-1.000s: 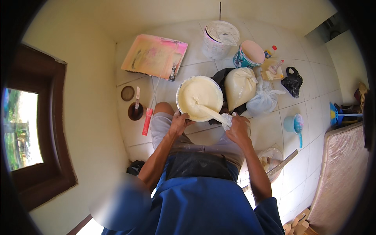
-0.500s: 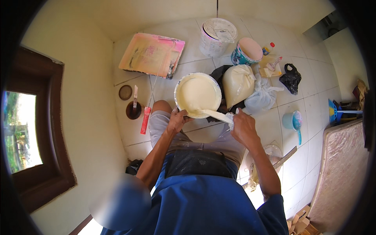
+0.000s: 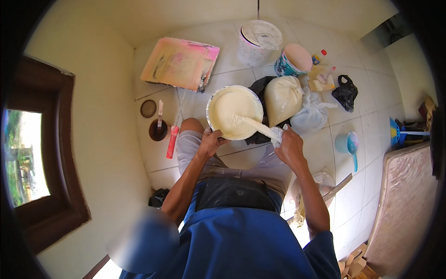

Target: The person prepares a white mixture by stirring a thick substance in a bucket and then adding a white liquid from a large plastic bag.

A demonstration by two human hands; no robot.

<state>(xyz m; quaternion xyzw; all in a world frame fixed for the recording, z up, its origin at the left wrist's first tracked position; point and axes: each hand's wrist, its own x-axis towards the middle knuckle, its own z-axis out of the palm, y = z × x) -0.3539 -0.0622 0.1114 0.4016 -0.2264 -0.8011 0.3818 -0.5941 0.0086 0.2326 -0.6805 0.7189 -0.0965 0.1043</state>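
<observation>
A round bucket (image 3: 212, 122) of thick cream-coloured paint (image 3: 228, 106) sits in front of my knees. My left hand (image 3: 211, 142) grips its near rim, thumb on top and fingers underneath. My right hand (image 3: 290, 145), closed, holds a cream-coated stirring stick (image 3: 254, 124) with whitish, crusted material around the grip end. The stick slants over the bucket's right rim, its tip dipping into the paint near the middle. Just right of the bucket rests a tied clear bag of cream material (image 3: 282, 100) on black plastic.
A paint tray (image 3: 179, 65) with a red-handled roller (image 3: 172, 142) lies at left. Behind stand a lidded bucket (image 3: 253, 51) and a teal-patterned bucket (image 3: 292, 60). Rightward are a white plastic bag (image 3: 309, 114), black bag (image 3: 344, 94), turquoise dipper (image 3: 346, 143) and leaning mattress (image 3: 402, 204).
The stirring stick's tip has moved from the bucket's near right side toward the middle of the paint. My right hand has shifted slightly; my left hand keeps its place on the rim.
</observation>
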